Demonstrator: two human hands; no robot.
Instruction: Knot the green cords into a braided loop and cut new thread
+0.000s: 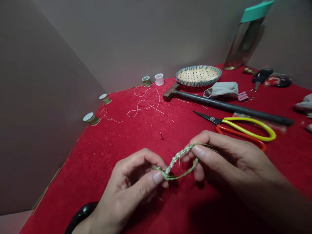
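Note:
A thin green and white braided cord [179,160] stretches between my two hands above the red cloth [102,156]. My left hand [133,185] pinches its lower left end between thumb and fingers. My right hand [219,156] pinches the upper right end, with a loose green loop hanging below between the hands. A black band sits on my left wrist.
Scissors with yellow and red handles [241,128] lie right behind my right hand, and a hammer [224,104] beyond them. A woven basket [198,75], grey cloth [222,89], keys [262,76] and a bottle [246,39] stand at the back. Several thread spools [91,118] and loose thread [143,102] line the left wall. A small pin [161,135] stands mid-cloth.

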